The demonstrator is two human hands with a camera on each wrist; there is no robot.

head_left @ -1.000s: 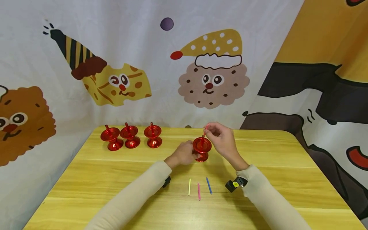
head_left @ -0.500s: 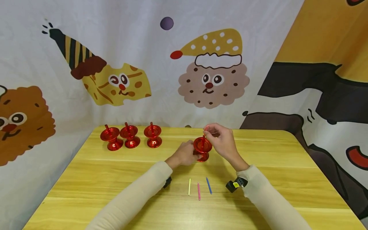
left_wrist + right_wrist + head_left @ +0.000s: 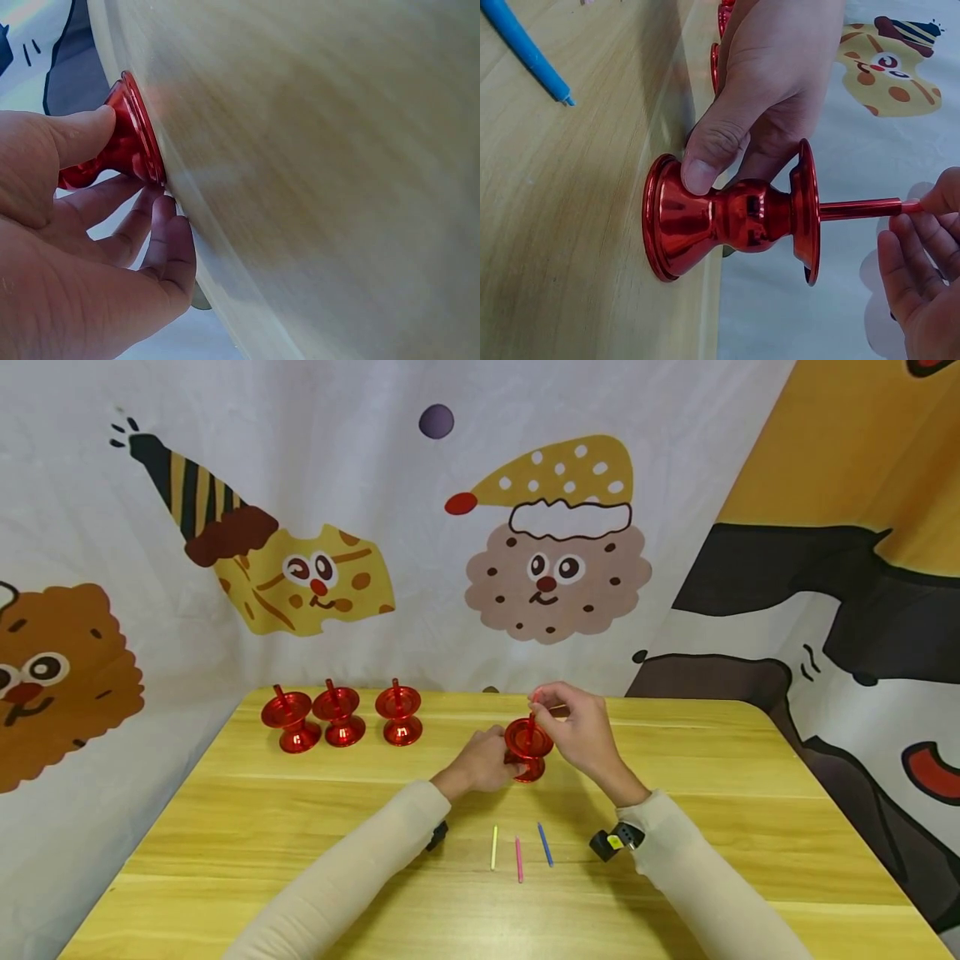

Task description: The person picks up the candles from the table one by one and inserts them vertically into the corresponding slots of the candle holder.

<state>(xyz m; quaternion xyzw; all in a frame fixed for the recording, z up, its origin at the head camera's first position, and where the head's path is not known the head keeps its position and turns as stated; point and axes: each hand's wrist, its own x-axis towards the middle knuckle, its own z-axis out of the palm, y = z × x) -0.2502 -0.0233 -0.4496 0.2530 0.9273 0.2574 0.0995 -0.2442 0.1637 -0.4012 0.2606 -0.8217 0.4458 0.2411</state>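
A shiny red metal candle holder (image 3: 528,743) stands on the table with its tube pointing up. My left hand (image 3: 480,762) grips its lower body; in the right wrist view the thumb presses on the flared base (image 3: 682,225). Above it, my right hand (image 3: 577,727) pinches a small red candle (image 3: 910,206) between thumb and fingertips. The candle's lower end is inside the mouth of the tube (image 3: 859,209), and only a short piece shows between tube and fingers. In the left wrist view, the thumb and fingers lie around the red base (image 3: 135,135).
Three similar red candle holders stand at the back left, a left one (image 3: 300,739), a middle one (image 3: 345,732) and a right one (image 3: 402,730). Nearer on the wooden table (image 3: 262,860) lie a yellow candle (image 3: 494,847), a pink candle (image 3: 519,860) and a blue candle (image 3: 545,845).
My right hand has brought the red candle down into the tube, so less of it shows. The holder in my left hand has shifted very slightly to the right.
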